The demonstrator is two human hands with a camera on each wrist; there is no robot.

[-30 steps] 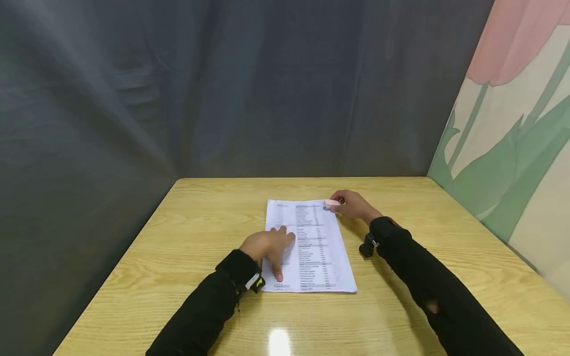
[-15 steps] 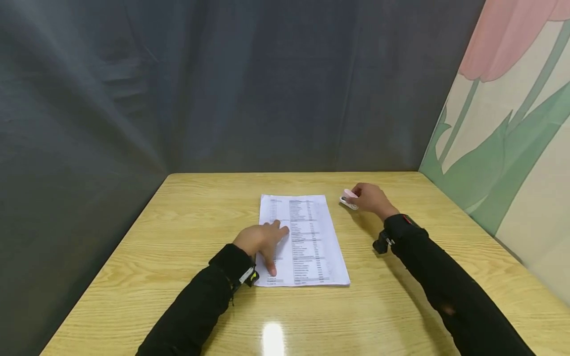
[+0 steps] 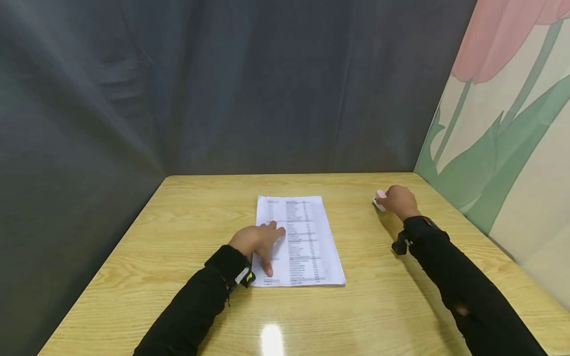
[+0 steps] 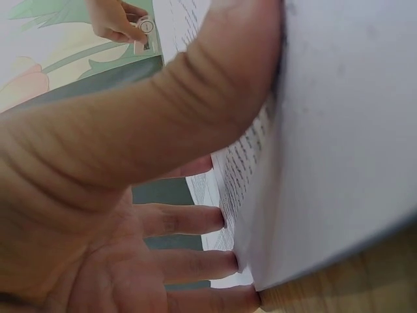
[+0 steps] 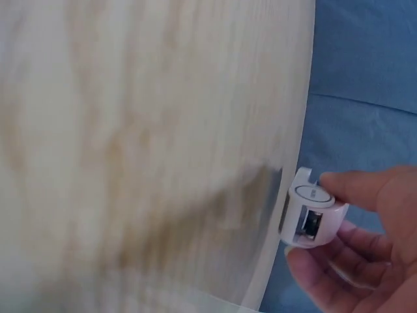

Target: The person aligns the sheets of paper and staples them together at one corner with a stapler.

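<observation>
A printed sheet of paper (image 3: 299, 240) lies flat in the middle of the wooden table (image 3: 178, 232). My left hand (image 3: 258, 242) rests on the sheet's left side with its fingers spread, pressing it down; the left wrist view shows the fingers (image 4: 189, 218) against the paper (image 4: 345, 150). My right hand (image 3: 398, 200) is off to the right of the sheet, near the far right of the table. It pinches a small pink and white stapler-like tool (image 3: 380, 199), seen close in the right wrist view as a white tool (image 5: 311, 216) between thumb and fingers.
A dark grey curtain (image 3: 222, 84) hangs behind and to the left of the table. A wall panel painted with a pink flower and green leaves (image 3: 503, 123) stands along the right side. The table's front shows a light glare (image 3: 272, 338).
My right hand has carried the small tool from the sheet's top right corner out to the right, away from the paper. The left hand has stayed on the sheet.
</observation>
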